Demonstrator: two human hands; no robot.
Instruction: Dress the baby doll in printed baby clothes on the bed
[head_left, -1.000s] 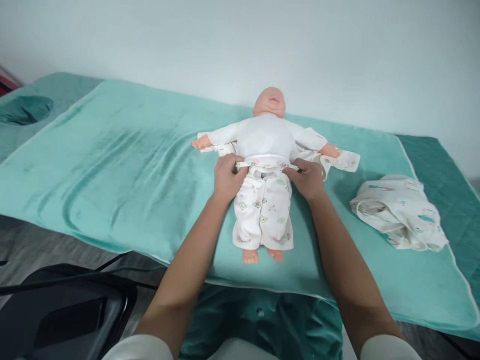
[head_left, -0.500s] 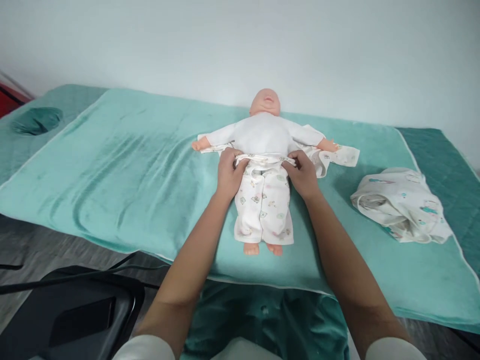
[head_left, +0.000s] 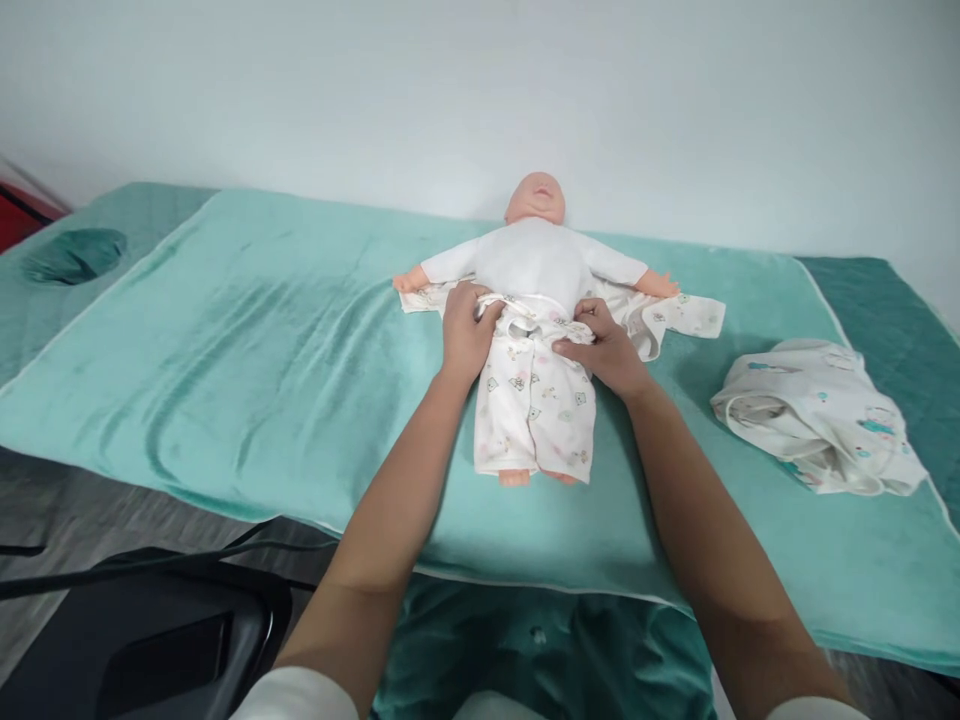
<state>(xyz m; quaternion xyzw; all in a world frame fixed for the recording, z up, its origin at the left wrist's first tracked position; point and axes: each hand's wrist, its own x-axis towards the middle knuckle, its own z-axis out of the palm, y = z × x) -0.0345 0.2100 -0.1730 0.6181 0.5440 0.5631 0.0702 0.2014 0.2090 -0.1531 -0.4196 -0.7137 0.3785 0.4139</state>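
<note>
A baby doll lies on its back on a teal blanket, head toward the wall, arms spread. It wears printed white trousers. An open printed jacket lies spread under its arms. My left hand is closed on the trousers' waistband at the doll's left-hand side of the view. My right hand grips the waistband at the other hip, thumb across the front. The doll's feet show just below the trouser legs.
A crumpled white printed garment lies on the blanket to the right. A dark teal cloth sits at the far left. A black chair stands below left, beside the table edge. A pale wall runs behind.
Both hands have drawn the waistband higher up the doll's belly. The trouser legs now cover more of the feet. My right thumb has shifted toward the middle of the waistband.
</note>
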